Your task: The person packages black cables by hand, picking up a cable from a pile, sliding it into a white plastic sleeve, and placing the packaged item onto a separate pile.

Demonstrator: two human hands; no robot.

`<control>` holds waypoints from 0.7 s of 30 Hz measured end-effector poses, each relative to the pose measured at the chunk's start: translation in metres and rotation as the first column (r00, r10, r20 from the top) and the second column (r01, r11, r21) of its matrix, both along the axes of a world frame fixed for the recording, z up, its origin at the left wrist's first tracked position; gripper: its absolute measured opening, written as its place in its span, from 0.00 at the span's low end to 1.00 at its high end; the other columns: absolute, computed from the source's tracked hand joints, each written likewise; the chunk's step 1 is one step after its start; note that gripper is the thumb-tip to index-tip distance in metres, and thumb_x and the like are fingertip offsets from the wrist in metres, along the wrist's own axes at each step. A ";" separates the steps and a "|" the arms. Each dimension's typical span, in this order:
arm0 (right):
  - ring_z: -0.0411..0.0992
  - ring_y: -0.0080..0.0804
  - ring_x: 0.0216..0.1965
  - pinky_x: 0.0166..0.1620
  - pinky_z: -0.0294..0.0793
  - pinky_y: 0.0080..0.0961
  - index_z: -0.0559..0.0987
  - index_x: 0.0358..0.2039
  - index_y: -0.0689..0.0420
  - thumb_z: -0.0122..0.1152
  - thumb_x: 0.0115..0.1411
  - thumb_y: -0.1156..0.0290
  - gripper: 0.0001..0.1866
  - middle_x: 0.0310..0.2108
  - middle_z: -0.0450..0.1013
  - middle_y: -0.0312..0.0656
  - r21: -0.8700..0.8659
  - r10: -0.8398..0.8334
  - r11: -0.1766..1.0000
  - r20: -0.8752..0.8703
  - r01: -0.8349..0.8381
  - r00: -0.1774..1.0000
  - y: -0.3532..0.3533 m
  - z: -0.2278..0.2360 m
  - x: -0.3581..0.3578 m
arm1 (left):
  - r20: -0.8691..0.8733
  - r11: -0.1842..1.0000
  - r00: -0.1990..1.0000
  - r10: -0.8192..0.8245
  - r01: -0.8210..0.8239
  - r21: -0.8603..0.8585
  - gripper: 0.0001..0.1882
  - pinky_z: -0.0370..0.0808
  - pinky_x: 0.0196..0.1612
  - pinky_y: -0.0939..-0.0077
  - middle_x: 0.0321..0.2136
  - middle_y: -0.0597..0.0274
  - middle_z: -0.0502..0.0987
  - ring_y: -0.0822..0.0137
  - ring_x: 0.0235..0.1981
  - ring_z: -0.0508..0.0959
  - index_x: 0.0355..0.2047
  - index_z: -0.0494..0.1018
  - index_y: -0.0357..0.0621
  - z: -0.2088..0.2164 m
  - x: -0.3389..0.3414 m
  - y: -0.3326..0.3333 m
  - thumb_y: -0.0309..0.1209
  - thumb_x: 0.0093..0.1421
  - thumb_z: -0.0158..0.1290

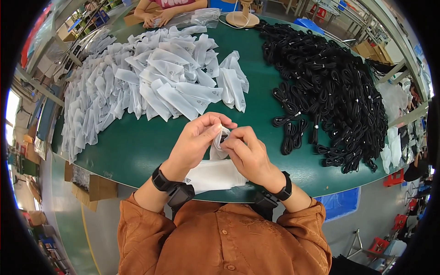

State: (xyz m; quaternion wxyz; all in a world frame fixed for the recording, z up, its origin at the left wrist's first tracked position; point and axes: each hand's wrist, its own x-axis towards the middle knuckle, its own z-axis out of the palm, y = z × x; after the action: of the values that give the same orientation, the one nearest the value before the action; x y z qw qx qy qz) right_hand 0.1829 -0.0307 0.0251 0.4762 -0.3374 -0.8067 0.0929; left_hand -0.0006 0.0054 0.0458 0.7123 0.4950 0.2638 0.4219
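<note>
Left hand (196, 140): thumb and fingers pinched on the upper edge of a translucent white pouch (218, 150).
Right hand (252, 159): fingers bent at the pouch mouth; cannot tell whether they grip its edge or the dark item (224, 137) showing there.
Pouch position: upright between both hands, above the near table edge.
Below hands: flat white pouches (211, 178), stacked.
Surface: green table (265, 176), smooth.
Table left: heaped filled pouches (160, 75).
Table right: heaped bundled black cables (332, 91).
Far edge: co-worker's hands (160, 17) on clear plastic bags (201, 17); wooden stand (242, 19).
Room: cardboard box (101, 188), blue bin (340, 204), red stools (378, 246), grey floor (298, 243).
</note>
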 end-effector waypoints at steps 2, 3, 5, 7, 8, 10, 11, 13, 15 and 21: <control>0.77 0.40 0.33 0.34 0.79 0.29 0.79 0.38 0.61 0.67 0.51 0.87 0.14 0.42 0.71 0.47 0.028 -0.007 1.000 -0.014 0.007 1.000 0.000 -0.002 0.000 | 0.033 0.999 0.999 0.017 -0.016 -0.030 0.08 0.73 0.55 0.68 0.50 0.58 0.73 0.62 0.56 0.74 0.42 0.70 0.41 0.000 0.005 -0.003 0.33 0.69 0.52; 0.76 0.41 0.32 0.33 0.79 0.29 0.78 0.38 0.61 0.67 0.51 0.87 0.14 0.41 0.71 0.47 0.027 -0.008 1.000 -0.026 0.008 1.000 -0.001 0.000 0.001 | 0.068 0.998 0.997 0.032 -0.028 -0.060 0.11 0.73 0.54 0.70 0.50 0.56 0.73 0.65 0.53 0.74 0.47 0.70 0.40 0.000 0.008 -0.006 0.32 0.69 0.52; 0.76 0.41 0.32 0.31 0.78 0.29 0.76 0.38 0.61 0.66 0.51 0.87 0.14 0.39 0.72 0.47 0.025 -0.011 1.000 -0.050 0.012 0.999 -0.003 0.005 0.005 | 0.108 0.995 0.993 0.042 -0.032 -0.092 0.16 0.72 0.53 0.72 0.50 0.55 0.74 0.68 0.51 0.74 0.52 0.69 0.39 -0.007 0.014 -0.013 0.32 0.68 0.53; 0.75 0.38 0.31 0.31 0.76 0.27 0.76 0.38 0.61 0.65 0.53 0.86 0.13 0.38 0.72 0.45 0.004 -0.030 1.000 -0.056 0.031 0.998 -0.001 0.006 0.006 | -0.072 0.968 0.996 0.044 -0.025 0.249 0.25 0.75 0.50 0.72 0.47 0.55 0.75 0.69 0.46 0.77 0.59 0.64 0.39 -0.030 0.018 -0.026 0.32 0.65 0.57; 0.75 0.35 0.30 0.31 0.75 0.25 0.75 0.39 0.61 0.64 0.55 0.85 0.12 0.36 0.73 0.44 -0.017 -0.045 0.999 -0.067 0.044 0.997 -0.001 0.006 0.008 | -0.157 0.913 0.985 0.068 0.002 0.409 0.30 0.76 0.48 0.73 0.46 0.55 0.76 0.69 0.44 0.78 0.62 0.61 0.39 -0.033 0.022 -0.030 0.32 0.64 0.59; 0.74 0.32 0.29 0.30 0.73 0.23 0.75 0.39 0.61 0.63 0.57 0.85 0.10 0.34 0.73 0.42 -0.043 -0.066 0.997 -0.073 0.063 0.995 -0.002 0.007 0.013 | -0.273 0.964 0.962 -0.004 0.076 0.255 0.33 0.77 0.46 0.73 0.45 0.55 0.76 0.69 0.41 0.79 0.63 0.59 0.38 -0.027 0.020 -0.031 0.32 0.62 0.60; 0.73 0.28 0.29 0.30 0.72 0.21 0.75 0.39 0.61 0.62 0.59 0.84 0.09 0.34 0.73 0.40 -0.142 -0.100 0.987 -0.167 0.077 0.981 -0.004 0.010 0.018 | -0.381 0.987 0.921 -0.084 0.129 0.093 0.36 0.78 0.45 0.73 0.44 0.56 0.76 0.69 0.38 0.80 0.65 0.56 0.37 -0.019 0.016 -0.030 0.32 0.61 0.61; 0.70 0.21 0.28 0.31 0.69 0.17 0.75 0.39 0.61 0.60 0.63 0.81 0.05 0.33 0.73 0.36 -0.335 -0.181 0.941 -0.345 0.059 0.921 -0.008 0.014 0.027 | -0.529 0.993 0.847 -0.047 0.097 0.068 0.39 0.79 0.40 0.72 0.43 0.57 0.77 0.69 0.31 0.80 0.66 0.54 0.36 -0.008 0.005 -0.024 0.31 0.60 0.62; 0.67 0.14 0.30 0.32 0.65 0.13 0.75 0.40 0.61 0.57 0.67 0.77 0.03 0.32 0.71 0.32 -0.315 -0.333 0.923 -0.366 0.221 0.869 -0.006 0.012 0.050 | -0.549 0.949 0.800 0.243 -0.078 0.307 0.39 0.79 0.37 0.72 0.42 0.55 0.78 0.68 0.28 0.80 0.66 0.54 0.37 -0.002 -0.014 -0.003 0.30 0.60 0.62; 0.73 0.38 0.32 0.34 0.75 0.28 0.76 0.45 0.61 0.63 0.62 0.73 0.12 0.34 0.71 0.46 0.050 -0.616 0.607 0.660 0.794 0.430 -0.017 -0.041 0.121 | -0.383 0.431 0.455 0.804 -0.001 0.902 0.24 0.78 0.39 0.69 0.41 0.51 0.77 0.58 0.38 0.79 0.53 0.70 0.40 -0.002 -0.054 0.010 0.25 0.57 0.63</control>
State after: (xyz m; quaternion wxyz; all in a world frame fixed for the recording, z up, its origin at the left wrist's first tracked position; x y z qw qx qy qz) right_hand 0.3038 -0.0478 -0.0159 0.1275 -0.7172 -0.6737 -0.1244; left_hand -0.0541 0.0154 0.0434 0.0550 0.7939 0.4508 0.4045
